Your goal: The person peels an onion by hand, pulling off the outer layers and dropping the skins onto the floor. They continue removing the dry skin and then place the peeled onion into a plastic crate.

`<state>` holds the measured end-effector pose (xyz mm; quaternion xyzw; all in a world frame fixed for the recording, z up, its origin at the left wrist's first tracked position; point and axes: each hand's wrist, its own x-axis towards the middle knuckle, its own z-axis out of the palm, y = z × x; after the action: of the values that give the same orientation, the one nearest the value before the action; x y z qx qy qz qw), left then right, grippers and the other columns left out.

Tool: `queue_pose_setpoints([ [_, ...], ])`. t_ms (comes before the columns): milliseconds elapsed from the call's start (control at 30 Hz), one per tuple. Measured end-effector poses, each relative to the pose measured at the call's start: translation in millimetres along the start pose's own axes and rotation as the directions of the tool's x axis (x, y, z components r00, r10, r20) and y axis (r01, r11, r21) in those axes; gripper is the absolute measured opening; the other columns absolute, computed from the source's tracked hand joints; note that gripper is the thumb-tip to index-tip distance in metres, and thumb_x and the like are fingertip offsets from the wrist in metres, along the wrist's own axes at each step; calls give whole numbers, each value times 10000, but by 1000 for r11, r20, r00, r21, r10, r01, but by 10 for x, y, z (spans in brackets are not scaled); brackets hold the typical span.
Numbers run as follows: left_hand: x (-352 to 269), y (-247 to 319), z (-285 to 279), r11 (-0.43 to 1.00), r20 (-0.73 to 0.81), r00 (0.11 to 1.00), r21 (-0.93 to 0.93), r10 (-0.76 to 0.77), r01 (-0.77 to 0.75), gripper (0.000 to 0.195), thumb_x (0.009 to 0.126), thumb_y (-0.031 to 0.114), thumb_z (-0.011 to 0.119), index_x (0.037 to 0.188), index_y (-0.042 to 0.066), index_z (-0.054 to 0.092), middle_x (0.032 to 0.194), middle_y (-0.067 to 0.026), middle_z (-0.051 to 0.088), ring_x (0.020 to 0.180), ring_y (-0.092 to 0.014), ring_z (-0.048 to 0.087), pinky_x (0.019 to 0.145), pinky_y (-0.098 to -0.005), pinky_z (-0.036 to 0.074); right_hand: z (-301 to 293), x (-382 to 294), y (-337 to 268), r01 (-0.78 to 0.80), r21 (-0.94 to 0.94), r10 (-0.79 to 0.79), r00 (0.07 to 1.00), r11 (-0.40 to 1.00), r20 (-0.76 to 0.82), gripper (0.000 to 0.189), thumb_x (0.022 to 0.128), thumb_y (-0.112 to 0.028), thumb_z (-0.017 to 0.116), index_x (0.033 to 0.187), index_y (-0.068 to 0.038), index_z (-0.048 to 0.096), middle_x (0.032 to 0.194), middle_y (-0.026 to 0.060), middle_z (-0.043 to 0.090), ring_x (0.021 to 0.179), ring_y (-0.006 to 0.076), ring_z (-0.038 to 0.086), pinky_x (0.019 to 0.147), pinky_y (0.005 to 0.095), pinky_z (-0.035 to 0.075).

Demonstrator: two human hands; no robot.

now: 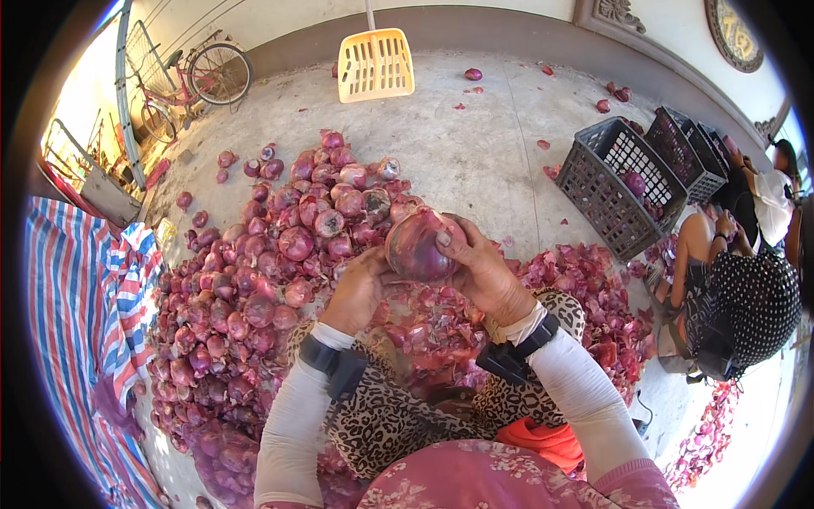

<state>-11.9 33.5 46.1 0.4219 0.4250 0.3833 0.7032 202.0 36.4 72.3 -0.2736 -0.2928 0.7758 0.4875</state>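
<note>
A large red onion [421, 245] is held up between my two hands, above a carpet of loose onion skins [439, 337]. My right hand [486, 264] grips it from the right, the thumb pressed on its side. My left hand [365, 283] touches its lower left side; the fingertips are partly hidden behind the onion. Beyond and to the left spreads a big heap of red onions [254, 286], many with dry skin on. Both forearms wear white sleeves and black wrist straps with small devices.
Black plastic crates [620, 184], one with onions inside, stand at the right near seated people [750, 299]. A yellow slotted scoop [376, 67] lies ahead by the wall. A striped tarp [82, 318] hangs at the left; a bicycle [191, 83] stands behind.
</note>
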Motion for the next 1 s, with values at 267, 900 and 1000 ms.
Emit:
queue_pose_setpoints([
  [267, -4, -19, 123, 942, 102, 958, -236, 268, -239, 662, 962, 520, 520, 1444, 90, 377, 1387, -98, 511, 1214, -244, 553, 992, -491, 484, 26, 20, 59, 77, -500, -100, 995, 863, -20, 746, 878, -310, 723, 1427, 31, 351, 1329, 177, 525, 1188, 227, 532, 995, 329, 446],
  [900, 75, -109, -18, 944, -137, 979, -275, 152, -185, 484, 962, 452, 578, 1242, 57, 560, 1163, -40, 638, 1031, -176, 628, 900, -347, 525, 70, -45, 84, 200, -724, -114, 979, 660, 166, 903, 749, -249, 824, 1444, 48, 330, 1350, 192, 495, 1246, 238, 493, 1051, 346, 402],
  [1000, 58, -65, 24, 929, -140, 982, -330, 125, -165, 576, 960, 475, 566, 1351, 60, 488, 1271, -77, 599, 1117, -209, 607, 937, -375, 514, 44, -30, 131, 238, -816, -181, 970, 527, 166, 948, 696, -199, 848, 1451, 40, 327, 1365, 203, 486, 1290, 253, 468, 1079, 353, 377],
])
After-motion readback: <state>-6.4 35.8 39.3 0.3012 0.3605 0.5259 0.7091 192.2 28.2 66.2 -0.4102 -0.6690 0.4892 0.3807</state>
